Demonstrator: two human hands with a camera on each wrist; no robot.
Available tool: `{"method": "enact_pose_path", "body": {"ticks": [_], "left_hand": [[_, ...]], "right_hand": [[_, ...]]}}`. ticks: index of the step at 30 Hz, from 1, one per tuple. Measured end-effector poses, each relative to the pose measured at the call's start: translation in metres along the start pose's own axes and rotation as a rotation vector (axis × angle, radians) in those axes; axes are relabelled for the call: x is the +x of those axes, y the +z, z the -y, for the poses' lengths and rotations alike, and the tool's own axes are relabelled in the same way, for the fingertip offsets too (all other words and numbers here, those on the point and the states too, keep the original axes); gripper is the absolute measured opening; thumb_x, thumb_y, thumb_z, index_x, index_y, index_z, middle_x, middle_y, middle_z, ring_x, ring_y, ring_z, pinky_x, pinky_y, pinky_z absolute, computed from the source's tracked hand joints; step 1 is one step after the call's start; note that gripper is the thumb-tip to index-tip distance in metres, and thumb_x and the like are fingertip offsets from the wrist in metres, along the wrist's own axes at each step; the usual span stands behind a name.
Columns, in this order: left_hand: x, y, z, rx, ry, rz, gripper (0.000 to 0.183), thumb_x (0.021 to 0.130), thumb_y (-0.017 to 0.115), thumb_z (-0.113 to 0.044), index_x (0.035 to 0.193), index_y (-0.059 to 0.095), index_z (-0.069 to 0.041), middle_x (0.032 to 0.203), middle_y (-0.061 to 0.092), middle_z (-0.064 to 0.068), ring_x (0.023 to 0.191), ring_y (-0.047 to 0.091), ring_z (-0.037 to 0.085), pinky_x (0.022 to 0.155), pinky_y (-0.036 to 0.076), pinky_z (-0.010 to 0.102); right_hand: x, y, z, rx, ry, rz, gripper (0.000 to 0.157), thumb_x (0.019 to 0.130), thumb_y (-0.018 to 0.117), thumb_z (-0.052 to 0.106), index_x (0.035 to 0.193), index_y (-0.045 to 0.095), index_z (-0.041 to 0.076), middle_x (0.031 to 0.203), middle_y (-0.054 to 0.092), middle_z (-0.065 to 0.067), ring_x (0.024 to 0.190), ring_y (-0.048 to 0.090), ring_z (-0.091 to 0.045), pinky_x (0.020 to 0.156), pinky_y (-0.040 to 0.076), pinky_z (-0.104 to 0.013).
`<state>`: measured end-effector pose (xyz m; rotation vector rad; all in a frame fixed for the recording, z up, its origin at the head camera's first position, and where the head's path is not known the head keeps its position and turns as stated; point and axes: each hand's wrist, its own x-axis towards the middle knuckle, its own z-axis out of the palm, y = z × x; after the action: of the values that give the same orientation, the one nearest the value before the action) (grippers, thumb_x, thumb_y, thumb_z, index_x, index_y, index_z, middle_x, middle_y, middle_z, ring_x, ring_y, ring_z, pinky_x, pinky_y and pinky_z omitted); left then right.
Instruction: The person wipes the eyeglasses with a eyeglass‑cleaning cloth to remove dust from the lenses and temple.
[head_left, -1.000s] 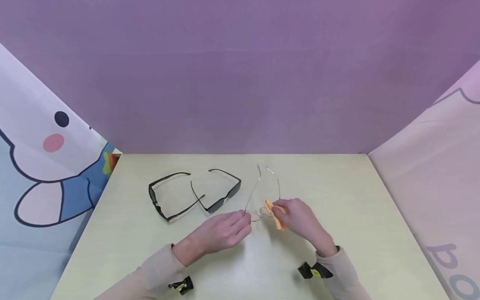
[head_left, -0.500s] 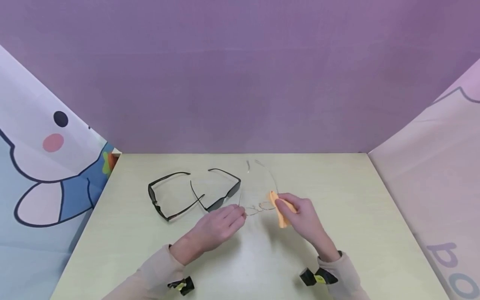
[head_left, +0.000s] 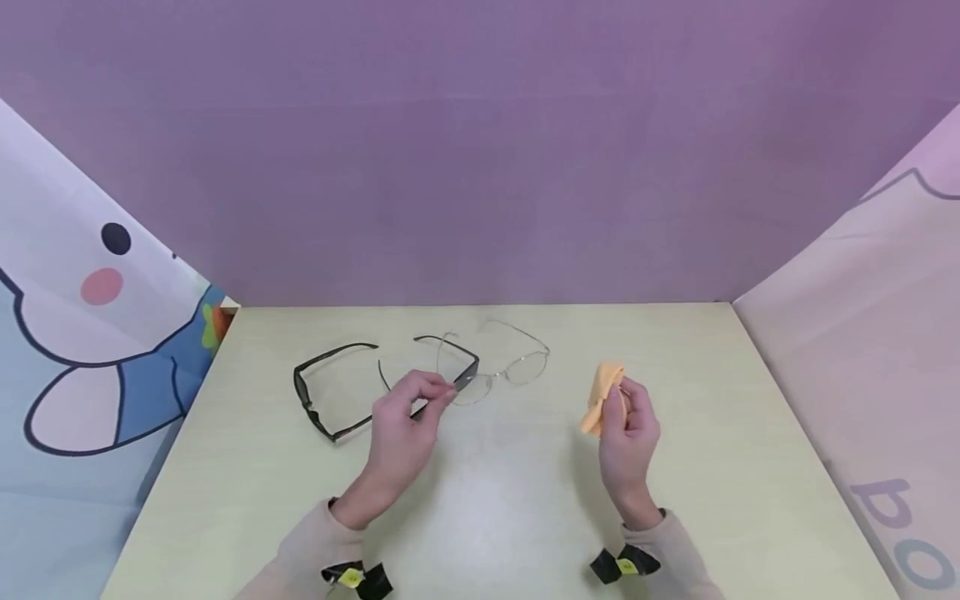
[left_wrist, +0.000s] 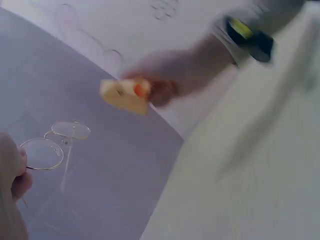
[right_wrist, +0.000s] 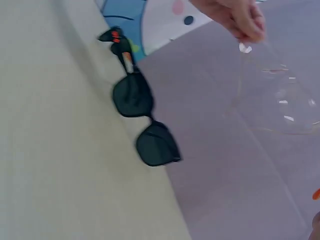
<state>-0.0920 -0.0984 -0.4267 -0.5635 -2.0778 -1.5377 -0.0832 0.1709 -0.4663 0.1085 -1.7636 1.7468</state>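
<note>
My left hand [head_left: 405, 437] pinches thin gold-rimmed glasses [head_left: 501, 375] by one end of the frame, their temples unfolded and pointing away. They hang in the air, partly in front of a pair of black sunglasses [head_left: 467, 372] on the table. To the right, my right hand [head_left: 628, 442] grips a crumpled orange cloth [head_left: 602, 398] between thumb and fingers, apart from the glasses. The left wrist view shows the glasses [left_wrist: 44, 153] at its left edge and the cloth [left_wrist: 125, 96] blurred. Dark lenses of sunglasses [right_wrist: 132, 95] show in the right wrist view.
A second black pair of glasses [head_left: 303, 388] lies open at the left of the pale table [head_left: 510, 517], its temple near the other dark pair. A purple backdrop [head_left: 480, 167] rises behind the table, with printed cloth walls [head_left: 112, 367] at the sides.
The right hand has drawn the cloth away from the lens to the right. My left hand has turned and moved left and farther away, carrying the gold-rimmed glasses over the sunglasses.
</note>
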Motion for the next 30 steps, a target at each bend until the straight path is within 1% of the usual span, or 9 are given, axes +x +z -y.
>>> {"method": "enact_pose_path", "body": {"ticks": [3,6,9,12,14,18,22,26,30], "left_hand": [[0.002,0.001,-0.009,-0.201,-0.284,-0.052,0.010,0.090,0.069,0.013,0.087,0.063,0.006,0.093,0.070,0.013,0.083,0.070,0.012,0.075,0.060,0.019],[0.003,0.001,-0.017,-0.398,-0.525,-0.090,0.008,0.094,0.064,0.011,0.090,0.061,0.005,0.095,0.069,0.009,0.082,0.068,0.009,0.078,0.061,0.021],[0.003,0.002,-0.022,-0.614,-0.696,-0.104,0.014,0.099,0.059,0.007,0.089,0.060,-0.003,0.094,0.069,0.002,0.082,0.064,0.009,0.082,0.058,0.020],[0.002,0.004,-0.026,-0.853,-0.817,-0.125,0.022,0.103,0.052,0.004,0.087,0.055,-0.011,0.092,0.065,-0.002,0.085,0.061,0.009,0.085,0.054,0.018],[0.001,0.006,-0.027,-0.984,-0.873,-0.138,0.024,0.106,0.048,0.002,0.087,0.054,-0.012,0.094,0.062,-0.002,0.087,0.059,0.008,0.087,0.053,0.016],[-0.004,0.014,-0.028,-1.172,-0.930,-0.139,0.020,0.108,0.046,-0.003,0.091,0.055,-0.010,0.096,0.059,-0.001,0.089,0.058,0.006,0.085,0.051,0.011],[-0.007,0.021,-0.031,-1.297,-0.954,-0.106,0.009,0.107,0.052,-0.009,0.098,0.053,-0.008,0.097,0.057,0.000,0.087,0.058,0.004,0.082,0.050,0.009],[-0.010,0.025,-0.033,-1.279,-0.930,-0.095,0.012,0.107,0.051,-0.009,0.095,0.051,-0.009,0.096,0.055,-0.001,0.087,0.056,0.004,0.082,0.050,0.009],[-0.013,0.023,-0.030,-1.156,-0.875,-0.125,0.024,0.108,0.047,-0.003,0.087,0.052,-0.013,0.095,0.054,-0.002,0.087,0.054,0.006,0.084,0.049,0.012]], "right_hand": [[-0.007,0.006,-0.006,-0.009,-0.025,0.050,0.019,0.103,0.049,-0.008,0.113,0.060,-0.018,0.087,0.073,0.005,0.058,0.062,0.001,0.045,0.049,-0.012],[-0.014,0.013,-0.010,-0.049,-0.090,0.128,0.016,0.098,0.050,-0.015,0.110,0.062,-0.016,0.076,0.068,0.000,0.058,0.059,0.002,0.045,0.048,-0.013],[-0.019,0.023,-0.009,-0.059,-0.189,0.200,0.020,0.092,0.053,-0.021,0.107,0.063,-0.014,0.068,0.064,-0.010,0.057,0.056,0.001,0.043,0.047,-0.014],[-0.022,0.035,-0.005,-0.085,-0.305,0.227,0.016,0.093,0.057,-0.015,0.106,0.065,-0.010,0.067,0.064,-0.013,0.056,0.055,-0.003,0.043,0.045,-0.015],[-0.023,0.044,-0.001,-0.115,-0.387,0.234,0.011,0.099,0.059,-0.003,0.105,0.066,-0.008,0.068,0.065,-0.011,0.055,0.054,-0.006,0.043,0.045,-0.015],[-0.024,0.062,0.010,-0.166,-0.517,0.251,0.028,0.106,0.059,0.020,0.104,0.068,-0.006,0.072,0.067,-0.009,0.054,0.055,-0.011,0.046,0.048,-0.016],[-0.022,0.076,0.017,-0.184,-0.608,0.316,0.029,0.107,0.057,0.018,0.105,0.071,-0.007,0.081,0.074,-0.014,0.060,0.067,-0.018,0.056,0.059,-0.021],[-0.014,0.077,0.016,-0.232,-0.652,0.351,0.026,0.105,0.057,0.013,0.105,0.071,-0.008,0.082,0.075,-0.017,0.060,0.070,-0.020,0.058,0.060,-0.021],[-0.001,0.068,0.006,-0.332,-0.560,0.292,0.017,0.098,0.062,0.006,0.104,0.071,-0.007,0.075,0.073,-0.015,0.048,0.062,-0.016,0.046,0.052,-0.015]]}}
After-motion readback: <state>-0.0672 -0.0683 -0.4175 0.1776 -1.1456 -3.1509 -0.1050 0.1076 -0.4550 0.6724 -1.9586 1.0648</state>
